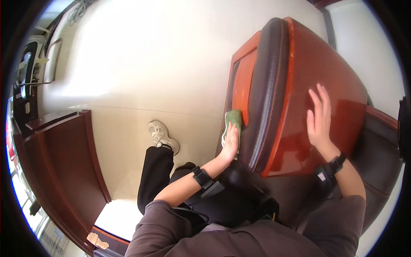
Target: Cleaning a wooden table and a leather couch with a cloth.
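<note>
A folded green cloth with a white edge lies against the outer side of a sofa's broad armrest, which is glossy reddish-brown wood with a dark stitched leather band. My left hand holds the cloth there, its fingers straight and close together over the lower part. Over the polished wooden top is my right hand, with nothing in it and its fingers apart. Whether its palm touches the wood I cannot tell. Each wrist wears a black strap with a small device.
Dark leather seating continues at the right, beside a pale wall. On the left stands a dark reddish wooden piece of furniture. My shoe is on the pale tiled floor. Black metal-framed equipment is at the far left.
</note>
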### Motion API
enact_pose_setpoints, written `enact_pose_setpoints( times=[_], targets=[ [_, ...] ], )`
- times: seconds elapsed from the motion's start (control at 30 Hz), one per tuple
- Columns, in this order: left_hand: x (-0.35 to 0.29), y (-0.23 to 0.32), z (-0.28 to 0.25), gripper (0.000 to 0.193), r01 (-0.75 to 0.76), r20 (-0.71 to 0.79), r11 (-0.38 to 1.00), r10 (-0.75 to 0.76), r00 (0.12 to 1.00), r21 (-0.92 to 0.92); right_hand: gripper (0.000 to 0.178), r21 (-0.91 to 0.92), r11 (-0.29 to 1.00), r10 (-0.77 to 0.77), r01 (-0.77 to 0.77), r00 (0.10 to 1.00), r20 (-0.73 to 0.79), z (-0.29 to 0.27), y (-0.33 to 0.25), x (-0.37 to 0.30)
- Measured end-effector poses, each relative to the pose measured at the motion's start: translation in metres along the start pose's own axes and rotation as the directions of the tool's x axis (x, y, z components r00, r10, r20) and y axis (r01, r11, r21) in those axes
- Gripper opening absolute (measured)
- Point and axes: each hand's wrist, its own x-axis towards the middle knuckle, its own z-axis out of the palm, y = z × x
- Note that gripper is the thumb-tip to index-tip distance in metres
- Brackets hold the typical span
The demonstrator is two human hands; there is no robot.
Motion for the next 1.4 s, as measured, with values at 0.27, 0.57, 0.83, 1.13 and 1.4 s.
enact_pose_setpoints(
  times=[0.27,0.57,0.83,1.13,1.4],
  targets=[
    [-0.055,0.107,0.005,0.048,-0.472,0.010,0.792,0.509,0.861,0.388,0.045,0.027,1.000,0.012,-0.010,0.998,-0.063,0.001,-0.018,-0.001],
    [0.074,0.230,0.022,0.053,-0.529,0.047,0.619,0.624,0.780,0.580,0.045,0.125,0.991,0.057,-0.054,0.998,-0.020,-0.015,-0.017,0.007],
    [0.133,0.287,0.032,0.048,-0.533,0.093,0.630,0.593,0.800,0.565,0.044,0.226,0.965,0.127,-0.135,0.991,0.048,-0.040,-0.004,0.008],
    [0.121,0.328,0.047,0.047,-0.871,0.616,0.176,0.644,0.454,0.458,0.048,0.218,0.955,0.180,-0.199,0.978,0.103,-0.045,0.005,0.004],
    [0.151,0.382,0.118,0.077,-0.702,0.703,-0.069,0.140,0.697,0.709,0.050,0.334,0.918,0.183,-0.213,0.976,0.121,-0.042,0.010,-0.002]
  ],
)
